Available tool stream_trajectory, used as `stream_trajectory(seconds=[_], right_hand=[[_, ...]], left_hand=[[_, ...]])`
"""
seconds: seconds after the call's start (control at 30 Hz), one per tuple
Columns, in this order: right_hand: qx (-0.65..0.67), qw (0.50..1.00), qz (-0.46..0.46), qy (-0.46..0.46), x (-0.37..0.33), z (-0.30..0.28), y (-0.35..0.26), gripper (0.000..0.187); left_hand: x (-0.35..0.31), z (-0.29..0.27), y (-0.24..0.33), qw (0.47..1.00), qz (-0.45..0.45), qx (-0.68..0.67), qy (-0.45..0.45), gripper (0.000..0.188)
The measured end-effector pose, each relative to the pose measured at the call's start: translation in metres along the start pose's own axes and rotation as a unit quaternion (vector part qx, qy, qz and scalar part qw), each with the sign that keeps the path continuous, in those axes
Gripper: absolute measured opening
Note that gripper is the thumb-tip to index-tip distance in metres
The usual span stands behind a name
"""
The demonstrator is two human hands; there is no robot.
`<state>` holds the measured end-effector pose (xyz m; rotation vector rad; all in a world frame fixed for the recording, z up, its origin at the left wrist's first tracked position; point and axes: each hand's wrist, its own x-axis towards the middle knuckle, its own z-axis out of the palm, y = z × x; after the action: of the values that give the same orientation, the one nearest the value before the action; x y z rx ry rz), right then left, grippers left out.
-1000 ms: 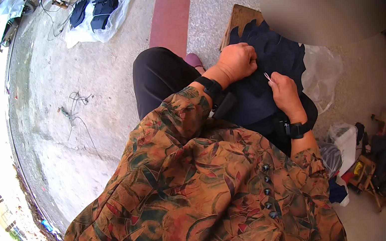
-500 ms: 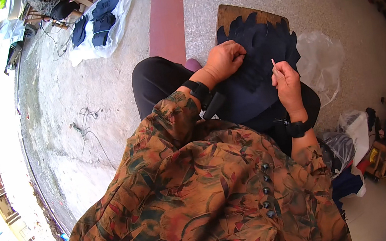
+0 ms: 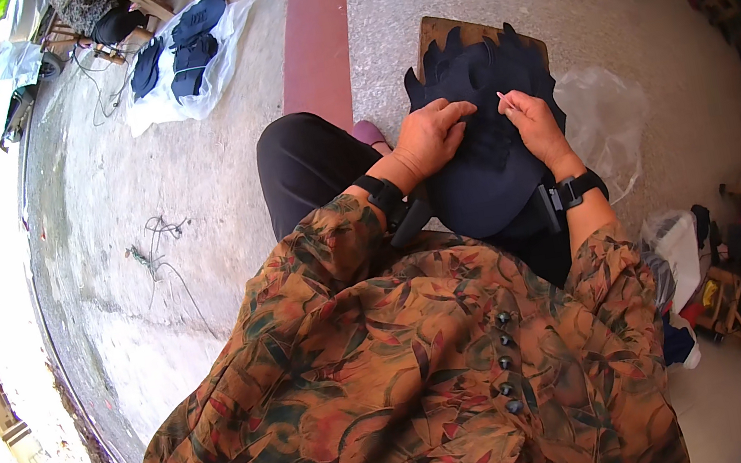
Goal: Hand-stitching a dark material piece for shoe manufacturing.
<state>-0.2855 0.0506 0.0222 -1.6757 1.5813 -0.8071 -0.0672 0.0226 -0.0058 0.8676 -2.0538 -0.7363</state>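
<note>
Dark cloth (image 3: 485,189) runs from the person's lap up over a wooden board (image 3: 440,26), its spiky far edge near the board's far end, both hands over its middle. Right hand (image 3: 535,121) pinches a thin pale stick (image 3: 504,101) between thumb and fingers, tip poking out past the grip toward the other hand. Left hand (image 3: 430,138) is bent low at the cloth, index finger stretched out, thumb beneath; can't tell if it's pinching an edge or just pressing. Main risk: slip at the stick. Grip is narrow and near the tip's working end, so a small twist could send it off line, into the left fingertips just beside it. Can't tell if the tip touches cloth. Second: cloth creep. If the left hand is only resting, any push from the right could drag or wrinkle the cloth, and loose spikes could fold under. Third: support. Near end sits over the lap, far end over the board, so a knee shift could skew the whole thing. Fourth: snag. Black box (image 3: 551,207) on the right wrist sits right at the cloth's near right edge; a forearm sweep could catch it. Dark-on-dark also hides layer edges, so a misplaced tip would be easy to miss.
</note>
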Motion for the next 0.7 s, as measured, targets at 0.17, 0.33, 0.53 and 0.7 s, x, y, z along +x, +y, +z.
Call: stream_trajectory(seconds=[0.17,0.33,0.53,0.7], right_hand=[[0.1,0.993,-0.053,0.041,-0.005,0.017,-0.001,0.022],[-0.003,0.999,-0.048,0.023,-0.004,0.024,-0.003,0.025],[0.007,0.999,-0.032,-0.001,-0.002,0.021,0.002,0.026],[0.055,0.998,-0.008,-0.015,-0.002,0.018,0.001,0.025]], left_hand=[[0.013,-0.012,0.005,0.982,0.038,0.086,-0.166,0.025],[0.021,-0.007,0.002,0.98,0.046,0.085,-0.176,0.015],[0.018,-0.013,-0.005,0.964,0.051,0.114,-0.234,0.013],[0.011,-0.011,-0.007,0.989,0.048,0.018,-0.137,0.013]])
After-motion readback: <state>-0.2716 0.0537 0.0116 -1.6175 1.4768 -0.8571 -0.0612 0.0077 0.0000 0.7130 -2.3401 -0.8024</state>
